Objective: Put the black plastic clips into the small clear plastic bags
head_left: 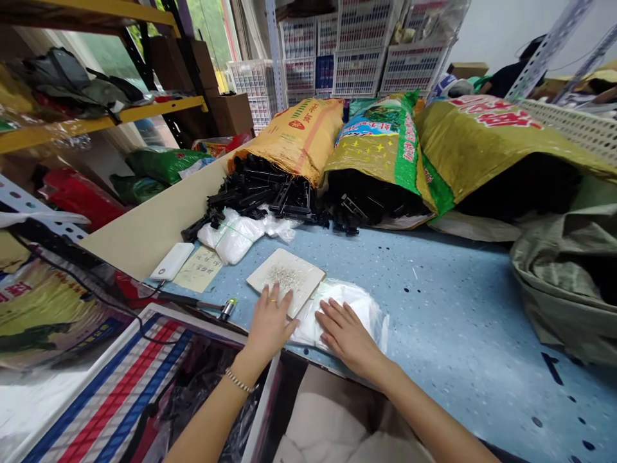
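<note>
My left hand (270, 316) lies with fingers spread on the near edge of a pale square slab (265, 265), whose middle is speckled with small grains or scratches. My right hand (348, 331) rests flat, fingers outstretched, on a stack of clear and white plastic bags (361, 302). The bags lie to the right of the slab and touch its edge. Left of the slab, a hammer (226, 310) lies along the table's front edge. Behind it is a tied bundle of white plastic bags (234, 236).
Woven sacks, one orange (299, 138) and two yellow-green, spill black plastic parts (270, 193) at the back of the blue table (443, 302). A white power bank (172, 261) with a cable sits on a handwritten note (200, 270). A grey-green sack (559, 283) stands right. A person works behind.
</note>
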The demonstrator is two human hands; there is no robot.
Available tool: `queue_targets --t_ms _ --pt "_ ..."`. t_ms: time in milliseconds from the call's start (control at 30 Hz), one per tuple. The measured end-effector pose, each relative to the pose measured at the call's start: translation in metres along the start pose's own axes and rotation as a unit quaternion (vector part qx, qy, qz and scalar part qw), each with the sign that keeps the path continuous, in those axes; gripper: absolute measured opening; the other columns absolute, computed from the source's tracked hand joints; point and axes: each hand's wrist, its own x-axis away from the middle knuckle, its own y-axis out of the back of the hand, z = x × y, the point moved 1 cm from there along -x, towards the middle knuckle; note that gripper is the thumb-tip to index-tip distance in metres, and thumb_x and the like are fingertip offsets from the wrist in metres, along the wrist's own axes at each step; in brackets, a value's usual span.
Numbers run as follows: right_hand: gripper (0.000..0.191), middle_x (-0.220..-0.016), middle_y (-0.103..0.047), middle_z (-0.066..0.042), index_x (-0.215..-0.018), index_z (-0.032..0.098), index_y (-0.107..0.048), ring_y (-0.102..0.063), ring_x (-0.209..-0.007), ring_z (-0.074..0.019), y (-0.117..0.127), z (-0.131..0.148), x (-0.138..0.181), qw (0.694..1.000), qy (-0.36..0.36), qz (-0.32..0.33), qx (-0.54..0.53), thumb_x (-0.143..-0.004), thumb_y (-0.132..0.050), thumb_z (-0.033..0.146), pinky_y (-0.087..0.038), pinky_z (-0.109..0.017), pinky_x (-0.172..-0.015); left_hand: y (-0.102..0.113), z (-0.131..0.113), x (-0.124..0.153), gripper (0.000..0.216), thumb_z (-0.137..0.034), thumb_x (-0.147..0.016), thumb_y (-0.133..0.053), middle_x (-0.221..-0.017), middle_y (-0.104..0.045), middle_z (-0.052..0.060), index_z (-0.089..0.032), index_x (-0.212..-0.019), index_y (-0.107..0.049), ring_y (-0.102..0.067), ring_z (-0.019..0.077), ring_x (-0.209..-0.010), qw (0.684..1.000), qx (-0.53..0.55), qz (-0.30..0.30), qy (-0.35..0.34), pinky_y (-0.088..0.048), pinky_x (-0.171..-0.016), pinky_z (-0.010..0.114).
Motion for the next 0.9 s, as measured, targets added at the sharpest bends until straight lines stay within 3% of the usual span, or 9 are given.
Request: queue_targets --t_ms 100,233,433,533,600,667,733,800,900 --pt "0.046 -0.150 -0.034 -0.007 -0.140 0.026 -0.042 -0.021 -0.141 -0.0272 0.003 -0.001 -0.002 1.000 0.005 0.016 0.000 -0.095 -0.044 0.036 -0.016 -0.055 -0.113 -0.009 -0.014 -0.021 0.057 -0.029 -0.081 -0.062 -0.137 -0.046 0.027 -0.011 -0.134 -0.047 -0.042 0.0419 -0.128 0.994 -0.078 0.071 -0.017 -0.037 -0.101 0.055" --pt "0.046 -0.148 -0.037 -0.008 -0.139 0.024 -0.044 -0.022 -0.141 -0.0277 0.006 0.002 -0.007 1.000 0.019 0.019 0.000 -0.095 -0.045 0.037 -0.016 -0.055 -0.113 -0.012 -0.021 -0.025 0.051 -0.006 -0.084 -0.049 -0.126 -0.052 0.034 -0.004 -0.134 -0.044 -0.052 0.0403 -0.120 0.990 -0.107 0.090 -0.034 -0.043 -0.094 0.053" --pt "0.044 -0.147 -0.039 -0.012 -0.136 0.019 -0.047 -0.024 -0.140 -0.0300 0.000 0.010 -0.025 0.999 0.041 0.013 -0.014 -0.095 -0.043 0.035 -0.016 -0.056 -0.111 0.028 -0.008 -0.033 0.057 0.004 -0.081 -0.037 -0.122 -0.055 0.031 -0.003 -0.137 -0.040 -0.058 0.0344 -0.113 0.985 -0.133 0.094 -0.063 -0.051 -0.086 0.046" --pt "0.037 -0.139 -0.049 -0.010 -0.126 0.021 -0.055 -0.032 -0.135 -0.0277 -0.006 0.013 -0.042 0.995 0.046 -0.032 -0.079 -0.091 -0.048 0.031 -0.019 -0.053 -0.111 0.041 -0.011 -0.035 0.055 0.000 -0.082 -0.036 -0.121 -0.056 0.029 -0.001 -0.137 -0.038 -0.061 0.0326 -0.107 0.983 -0.142 0.090 -0.071 -0.053 -0.082 0.043" --pt "0.028 -0.122 -0.060 -0.009 -0.112 0.021 -0.062 -0.046 -0.123 -0.0240 -0.007 0.008 -0.047 0.987 0.013 -0.089 -0.134 -0.090 -0.046 0.027 -0.031 -0.046 -0.107 0.037 -0.021 -0.030 0.053 -0.003 -0.083 -0.037 -0.121 -0.056 0.028 -0.002 -0.136 -0.039 -0.062 0.0322 -0.103 0.984 -0.143 0.082 -0.072 -0.054 -0.078 0.042" --pt "0.029 -0.107 -0.063 -0.010 -0.103 0.020 -0.062 -0.054 -0.109 -0.0225 -0.005 -0.005 -0.040 0.975 -0.048 -0.150 -0.160 -0.091 -0.036 0.021 -0.040 -0.043 -0.098 0.025 -0.034 -0.021 0.051 -0.003 -0.082 -0.039 -0.119 -0.057 0.027 -0.004 -0.133 -0.043 -0.062 0.0317 -0.101 0.985 -0.135 0.073 -0.076 -0.054 -0.076 0.041" --pt "0.031 -0.103 -0.060 -0.011 -0.102 0.019 -0.059 -0.054 -0.103 -0.0239 0.000 -0.024 -0.019 0.957 -0.128 -0.208 -0.156 -0.091 -0.029 0.020 -0.044 -0.044 -0.092 0.014 -0.039 -0.011 0.046 -0.005 -0.081 -0.043 -0.119 -0.059 0.023 -0.008 -0.126 -0.051 -0.061 0.0306 -0.104 0.986 -0.122 0.070 -0.090 -0.054 -0.079 0.041" --pt "0.027 -0.107 -0.057 -0.012 -0.105 0.019 -0.056 -0.052 -0.106 -0.0266 0.004 -0.042 0.011 0.937 -0.204 -0.244 -0.144 -0.091 -0.035 0.027 -0.044 -0.045 -0.091 0.008 -0.034 -0.004 0.036 -0.014 -0.083 -0.049 -0.117 -0.061 0.018 -0.013 -0.118 -0.057 -0.059 0.0287 -0.107 0.992 -0.077 0.060 -0.082 -0.052 -0.085 0.040" --pt "0.040 -0.116 -0.054 -0.014 -0.121 0.019 -0.050 -0.049 -0.112 -0.0308 0.006 -0.053 0.051 0.936 -0.261 -0.212 -0.103 -0.087 -0.047 0.040 -0.042 -0.048 -0.093 0.010 -0.010 0.002 0.039 -0.037 -0.086 -0.053 -0.117 -0.058 0.016 -0.015 -0.117 -0.057 -0.057 0.0289 -0.108 0.998 0.008 0.018 0.067 -0.049 -0.088 0.042"
